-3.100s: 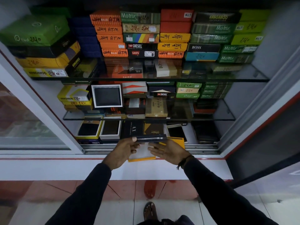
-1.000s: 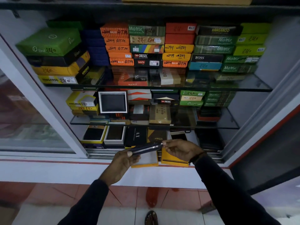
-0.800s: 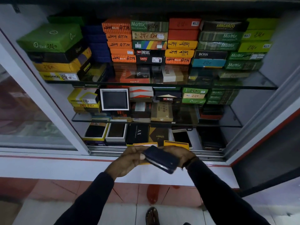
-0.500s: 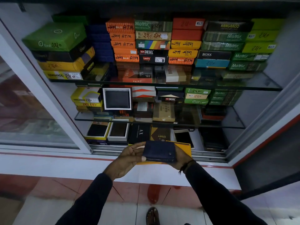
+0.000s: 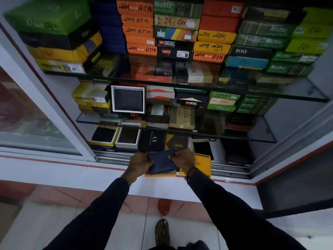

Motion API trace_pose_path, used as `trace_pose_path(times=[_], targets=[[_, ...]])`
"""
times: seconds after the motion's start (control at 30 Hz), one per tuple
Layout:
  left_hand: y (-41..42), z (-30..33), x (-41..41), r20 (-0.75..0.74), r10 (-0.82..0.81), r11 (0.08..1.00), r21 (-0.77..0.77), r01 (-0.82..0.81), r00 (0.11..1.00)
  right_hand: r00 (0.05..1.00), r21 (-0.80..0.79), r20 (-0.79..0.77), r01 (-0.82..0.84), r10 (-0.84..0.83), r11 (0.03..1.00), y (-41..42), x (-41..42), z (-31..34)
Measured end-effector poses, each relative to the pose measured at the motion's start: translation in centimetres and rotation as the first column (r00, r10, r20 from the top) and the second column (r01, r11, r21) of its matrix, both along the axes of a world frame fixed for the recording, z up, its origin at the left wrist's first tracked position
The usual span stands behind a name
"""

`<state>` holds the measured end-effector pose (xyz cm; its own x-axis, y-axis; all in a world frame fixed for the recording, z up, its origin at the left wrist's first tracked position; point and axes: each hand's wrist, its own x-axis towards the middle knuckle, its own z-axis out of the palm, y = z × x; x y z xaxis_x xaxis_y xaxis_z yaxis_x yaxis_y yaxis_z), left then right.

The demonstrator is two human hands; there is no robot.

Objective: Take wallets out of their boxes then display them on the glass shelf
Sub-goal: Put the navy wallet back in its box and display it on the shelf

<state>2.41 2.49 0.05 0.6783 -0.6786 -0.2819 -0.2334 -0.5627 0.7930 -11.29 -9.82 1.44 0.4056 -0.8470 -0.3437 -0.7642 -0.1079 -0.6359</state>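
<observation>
1. Glass shelves (image 5: pixel 288 98) in an open cabinet, crowded with stacked boxes (image 5: pixel 212 36) in orange, green, yellow and black.
2. Lower down, three open boxes showing dark wallets: one propped upright (image 5: pixel 128 99) on the middle shelf, two lying flat (image 5: pixel 115 136) at the bottom left. Probably display work already done.
3. Judged part-way through: most boxes shut and stacked, few wallets shown.
4. On the front sill, a yellow lid (image 5: pixel 202 164) just right of the hands, and a yellow tray (image 5: pixel 160 174) directly under them. Likely this wallet's own box.
5. Navy wallet (image 5: pixel 161 162) out of its box, held low at the cabinet front above the tray, not yet on any shelf.
6. Left hand (image 5: pixel 139 164) closed on the wallet's left edge, fingers curled over the top.
7. Right hand (image 5: pixel 182 158) closed on the right edge, fingertips pinching the upper corner.
8. Still to do, by the look of it: setting this wallet on a shelf.
</observation>
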Motion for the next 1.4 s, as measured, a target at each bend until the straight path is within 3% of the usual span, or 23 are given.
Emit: trace_pose_path(times=[0.2,0.27,0.47,0.63,0.8,0.93,1.03,1.17,1.4], targets=[[-1.2,-1.6,0.5,0.328,-0.088,0.991,0.125,0.05,0.941,0.975,-0.145,-0.206,-0.12,0.089,0.982,-0.6,0.9,-0.9],[-1.2,-2.0,0.4,0.31,-0.047,0.994,0.105,0.015,0.949,0.958,-0.132,-0.258,-0.164,0.126,0.978,-0.5,1.0,-1.2],[-1.4,-2.7,0.0,0.08,0.054,0.977,0.2,-0.069,0.995,0.977,-0.143,-0.203,-0.098,0.067,0.985,0.7,2.0,-1.9],[-0.1,-0.9,-0.4,0.126,0.107,0.984,0.129,-0.123,0.986,0.996,-0.116,-0.061,0.055,-0.062,0.992,0.8,1.0,-0.4],[2.4,4.1,-1.5,0.198,0.184,0.97,-0.193,-0.146,0.963,0.98,-0.186,0.174,0.132,-0.1,0.974,1.5,-1.2,3.7],[2.2,9.5,-1.2,0.246,0.213,0.912,-0.397,-0.102,0.945,0.867,-0.202,0.479,0.258,-0.135,0.945,1.9,-2.2,9.1],[0.3,13.2,-0.5,0.306,0.231,0.872,-0.485,-0.057,0.924,0.788,-0.209,0.6,0.318,-0.136,0.925,0.2,-1.9,12.8],[-4.5,16.5,1.0,0.359,0.193,0.893,-0.45,-0.012,0.913,0.761,-0.195,0.62,0.383,-0.189,0.903,-3.4,0.2,16.0],[-11.6,16.4,3.2,0.4,0.123,0.951,-0.31,0.008,0.908,0.764,-0.052,0.537,0.455,-0.359,0.889,-8.1,3.2,16.1]])
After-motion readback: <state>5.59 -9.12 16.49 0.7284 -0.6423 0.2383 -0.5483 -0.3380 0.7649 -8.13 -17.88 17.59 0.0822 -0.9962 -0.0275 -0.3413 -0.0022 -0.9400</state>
